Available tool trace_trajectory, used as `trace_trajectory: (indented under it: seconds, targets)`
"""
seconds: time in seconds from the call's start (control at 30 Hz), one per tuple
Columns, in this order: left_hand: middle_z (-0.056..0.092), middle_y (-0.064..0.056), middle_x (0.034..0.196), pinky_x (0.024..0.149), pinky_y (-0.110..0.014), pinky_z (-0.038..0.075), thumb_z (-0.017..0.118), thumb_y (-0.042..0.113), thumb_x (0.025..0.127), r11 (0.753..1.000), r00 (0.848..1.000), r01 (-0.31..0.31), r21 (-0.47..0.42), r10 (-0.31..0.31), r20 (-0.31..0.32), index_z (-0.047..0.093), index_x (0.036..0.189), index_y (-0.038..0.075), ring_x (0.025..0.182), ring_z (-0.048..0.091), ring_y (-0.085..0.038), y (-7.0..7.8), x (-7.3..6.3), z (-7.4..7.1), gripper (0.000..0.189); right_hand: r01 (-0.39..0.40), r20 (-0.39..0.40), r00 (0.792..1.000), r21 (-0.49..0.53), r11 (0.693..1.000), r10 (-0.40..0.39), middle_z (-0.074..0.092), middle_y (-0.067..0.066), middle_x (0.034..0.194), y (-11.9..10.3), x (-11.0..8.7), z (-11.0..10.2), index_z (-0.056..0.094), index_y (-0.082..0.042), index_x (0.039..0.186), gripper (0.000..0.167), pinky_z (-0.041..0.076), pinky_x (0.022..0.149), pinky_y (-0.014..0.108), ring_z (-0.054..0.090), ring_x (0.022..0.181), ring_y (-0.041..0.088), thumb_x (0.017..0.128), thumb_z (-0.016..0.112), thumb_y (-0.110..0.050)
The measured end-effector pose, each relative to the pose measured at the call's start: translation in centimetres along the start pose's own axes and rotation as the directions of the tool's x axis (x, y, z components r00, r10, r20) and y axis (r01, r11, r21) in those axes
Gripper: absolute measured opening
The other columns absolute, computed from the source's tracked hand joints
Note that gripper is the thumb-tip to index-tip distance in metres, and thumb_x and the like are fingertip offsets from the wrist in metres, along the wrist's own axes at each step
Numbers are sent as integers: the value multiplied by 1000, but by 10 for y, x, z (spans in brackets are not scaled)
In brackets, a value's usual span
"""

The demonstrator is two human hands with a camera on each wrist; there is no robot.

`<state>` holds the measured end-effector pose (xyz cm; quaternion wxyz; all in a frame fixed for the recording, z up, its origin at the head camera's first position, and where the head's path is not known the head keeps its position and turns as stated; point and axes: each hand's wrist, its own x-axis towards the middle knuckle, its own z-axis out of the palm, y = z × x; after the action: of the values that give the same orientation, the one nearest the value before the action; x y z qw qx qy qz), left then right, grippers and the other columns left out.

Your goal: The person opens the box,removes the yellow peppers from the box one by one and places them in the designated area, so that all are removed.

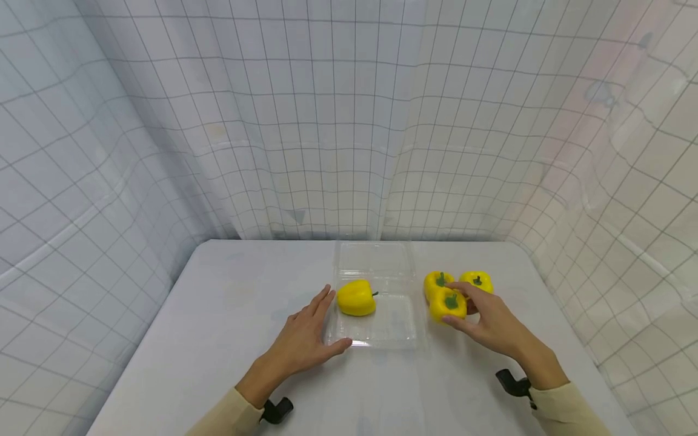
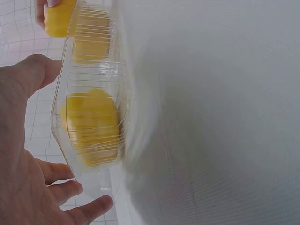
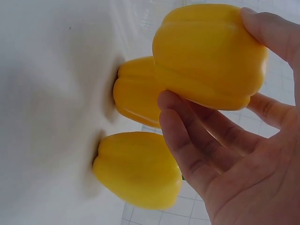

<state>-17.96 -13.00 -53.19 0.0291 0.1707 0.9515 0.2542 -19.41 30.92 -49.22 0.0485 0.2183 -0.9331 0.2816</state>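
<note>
And the right hand (image 1: 491, 318) has a yellow bell pepper (image 1: 442, 310) clamped between thumb and fingers, up off the tabletop (image 1: 234, 297), green stem on top! It hangs between the clear plastic container (image 1: 395, 321) and the tabletop's right edge. Just beyond it, towards the far right corner, two more stand upright: the left-hand pepper (image 1: 432, 281) and the right-hand pepper (image 1: 483, 278). Over to the container, mid-tabletop, with its lid (image 1: 373, 257) flipped open towards the back edge, and there's a boxed pepper (image 1: 355, 298) lying on its side at the left, stem pointing right. The left hand (image 1: 305, 342) spreads thumb and fingers apart at the container's near left corner; whether every fingertip touches, I can't tell. White gridded curtains (image 1: 322, 121) rise behind the back edge.
</note>
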Motion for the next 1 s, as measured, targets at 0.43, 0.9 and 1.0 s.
trace_trajectory:
  seconds: [0.43,0.9,1.0]
  targets:
    - [26,-8,196,122,-78,51,78,69,101,1000,1000,0,17,0,1,31,185,11,166,54,-44,0,2,0,113,-21,43,999,29,999,19,80,4,133,5,-2,4,65,-10,158,67,67,89,28,74,102,5,104,91,-40]
    - [26,-9,196,121,-79,52,76,73,101,1000,1000,-2,22,2,10,30,185,11,167,53,-43,1,2,2,114,-14,69,998,60,998,10,79,-1,136,15,-5,15,67,-17,157,65,66,90,27,70,103,2,102,93,-40]
    - [26,-10,196,122,-78,52,76,73,101,1000,1000,-1,29,1,7,30,186,12,167,53,-42,1,2,2,114,-24,79,997,59,998,19,79,-1,137,17,-5,18,67,-18,157,65,66,90,27,70,103,1,102,93,-39]
